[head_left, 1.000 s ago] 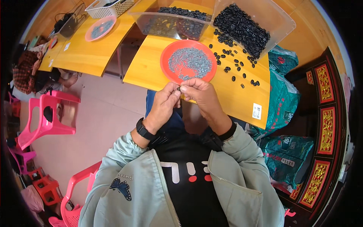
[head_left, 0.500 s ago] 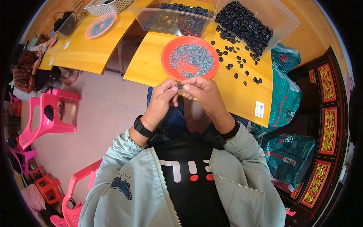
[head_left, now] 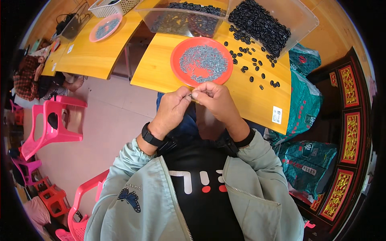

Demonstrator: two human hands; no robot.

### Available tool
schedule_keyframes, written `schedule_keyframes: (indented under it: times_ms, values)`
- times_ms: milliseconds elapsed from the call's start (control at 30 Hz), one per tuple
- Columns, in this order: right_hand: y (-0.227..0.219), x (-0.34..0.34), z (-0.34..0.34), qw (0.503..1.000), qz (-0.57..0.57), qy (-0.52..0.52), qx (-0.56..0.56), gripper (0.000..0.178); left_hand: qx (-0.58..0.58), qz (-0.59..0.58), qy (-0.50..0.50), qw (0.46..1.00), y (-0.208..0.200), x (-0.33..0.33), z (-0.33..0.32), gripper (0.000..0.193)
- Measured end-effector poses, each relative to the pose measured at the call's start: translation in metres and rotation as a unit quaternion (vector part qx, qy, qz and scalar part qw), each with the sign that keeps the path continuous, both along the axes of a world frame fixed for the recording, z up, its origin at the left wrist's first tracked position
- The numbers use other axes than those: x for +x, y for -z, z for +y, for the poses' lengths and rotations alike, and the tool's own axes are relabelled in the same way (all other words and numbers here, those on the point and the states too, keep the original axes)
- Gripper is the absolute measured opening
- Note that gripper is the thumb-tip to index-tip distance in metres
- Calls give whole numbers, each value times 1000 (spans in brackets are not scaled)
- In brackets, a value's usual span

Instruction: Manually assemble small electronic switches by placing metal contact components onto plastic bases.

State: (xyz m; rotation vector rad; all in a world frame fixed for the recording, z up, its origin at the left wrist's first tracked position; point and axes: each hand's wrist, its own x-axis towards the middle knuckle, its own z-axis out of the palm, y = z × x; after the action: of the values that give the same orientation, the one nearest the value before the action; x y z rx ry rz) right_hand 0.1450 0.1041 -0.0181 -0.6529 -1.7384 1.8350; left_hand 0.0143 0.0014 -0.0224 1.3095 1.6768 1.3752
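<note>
My left hand and my right hand meet at the fingertips just off the near edge of the table. Both are closed in a pinch. Between them sits a small black plastic piece, mostly covered by the fingers; whatever else the right fingertips grip is too small to make out. Right beyond my hands lies a red plate heaped with small grey metal screws. Loose black oval plastic pieces are scattered on the table to the right of the plate.
On the yellow table, a clear bin and a tipped bin hold many black pieces. Green sacks stand at right. Leftward are a second table, a pink plate, a pink chair and another person.
My fingertips have closed in tighter, and the left hand has turned inward, so the small black piece now hardly shows. The rest stays as it was.
</note>
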Motion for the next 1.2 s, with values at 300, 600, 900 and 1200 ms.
schedule_keyframes:
  times_ms: [300, 600, 900, 1200]
  values:
    - [9, 1, 1, 1000, -4, -3, 6, 13, 1, 45, 15, 999, 0, 2, 0, 14]
    - [7, 1, -4, 999, -29, -10, 12, 9, -5, 12, -2, 1000, 4, 1, 0, 12]
    - [-8, 3, 11, 995, -73, -62, 26, 10, -5, 33, 5, 999, -1, 0, -1, 10]
    - [-7, -36, 88, 866, -312, -162, 355, 17, 41, 25, -21, 999, 3, -4, -1, 13]
